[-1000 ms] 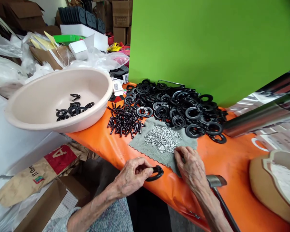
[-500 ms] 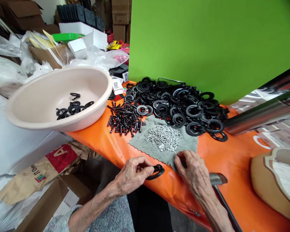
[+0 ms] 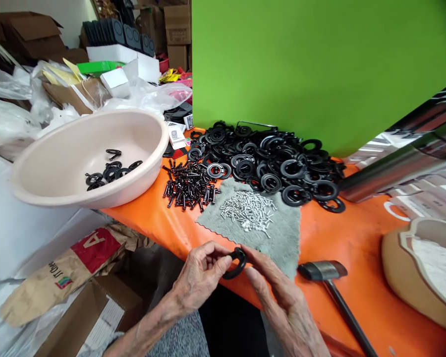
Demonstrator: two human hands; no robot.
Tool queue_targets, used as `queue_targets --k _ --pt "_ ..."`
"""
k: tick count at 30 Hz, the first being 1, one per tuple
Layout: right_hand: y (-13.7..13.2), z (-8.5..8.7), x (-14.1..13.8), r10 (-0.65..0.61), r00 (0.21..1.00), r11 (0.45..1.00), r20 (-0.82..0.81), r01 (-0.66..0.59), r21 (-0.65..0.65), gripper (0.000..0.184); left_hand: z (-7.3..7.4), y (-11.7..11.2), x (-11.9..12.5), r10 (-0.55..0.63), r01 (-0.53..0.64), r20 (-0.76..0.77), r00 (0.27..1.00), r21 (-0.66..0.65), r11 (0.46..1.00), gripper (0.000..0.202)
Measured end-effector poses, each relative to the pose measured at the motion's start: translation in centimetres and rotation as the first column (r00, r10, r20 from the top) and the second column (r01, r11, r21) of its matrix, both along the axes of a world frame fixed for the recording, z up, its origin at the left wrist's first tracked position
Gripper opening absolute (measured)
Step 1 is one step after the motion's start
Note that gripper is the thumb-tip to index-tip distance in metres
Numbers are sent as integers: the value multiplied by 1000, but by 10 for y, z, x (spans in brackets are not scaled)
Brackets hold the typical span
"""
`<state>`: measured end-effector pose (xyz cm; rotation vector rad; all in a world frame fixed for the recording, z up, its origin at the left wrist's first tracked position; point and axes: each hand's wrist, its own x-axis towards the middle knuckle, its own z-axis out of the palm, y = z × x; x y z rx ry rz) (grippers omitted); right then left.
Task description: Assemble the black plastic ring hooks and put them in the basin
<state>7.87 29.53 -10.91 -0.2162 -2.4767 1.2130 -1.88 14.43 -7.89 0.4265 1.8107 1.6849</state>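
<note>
Orange tabletop (image 3: pixel 342 238) backed by a green board (image 3: pixel 301 64), carrying a grey cloth (image 3: pixel 282 233) with small silver pins (image 3: pixel 249 212), a heap of black rings (image 3: pixel 267 161), dark bolts (image 3: pixel 189 186), a hammer (image 3: pixel 323 271) and a beige basin (image 3: pixel 78 163). Cluttered with cardboard boxes (image 3: pixel 176 25) and plastic bags (image 3: pixel 7 119) behind. At the near edge, left hand (image 3: pixel 198 275) pinched around a black ring (image 3: pixel 236 264), right hand (image 3: pixel 278 292) with fingertips touching the same ring.
</note>
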Motion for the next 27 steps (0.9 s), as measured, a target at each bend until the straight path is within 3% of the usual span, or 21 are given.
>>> queue_targets --k 2,4,6,10,15,20,23,25,27 --pt "19 -9 -7 -95 995 961 -7 93 262 30 -1 -1 0 22 -23 47 999 9 1000 31" --pt "39 -18 -18 -235 972 861 -21 218 459 28 0 -1 -2 42 -43 74 996 12 999 33" --pt "51 -26 -29 -316 949 792 -17 274 545 29 4 -1 -3 37 -40 118 992 22 999 35" --pt "57 -33 -42 -342 940 758 2 274 592 25 12 -1 -6 2 -10 200 980 44 999 39" --pt "56 -35 -41 -317 949 779 -1 261 571 24 9 -4 -6 -5 -3 207 978 37 999 41" --pt "53 -28 -33 -275 961 845 -14 249 473 32 4 -6 -5 -15 13 170 985 13 1000 41" --pt "45 -9 -23 -188 982 925 7 174 336 33 3 -6 -6 -18 19 137 990 -10 1000 38" --pt "37 8 -16 -89 995 980 50 79 181 30 2 -6 -7 -21 23 117 993 -16 1000 34" --pt "28 23 -10 7 994 1000 105 -8 8 28 2 -5 -7 -25 27 84 996 -27 999 29"
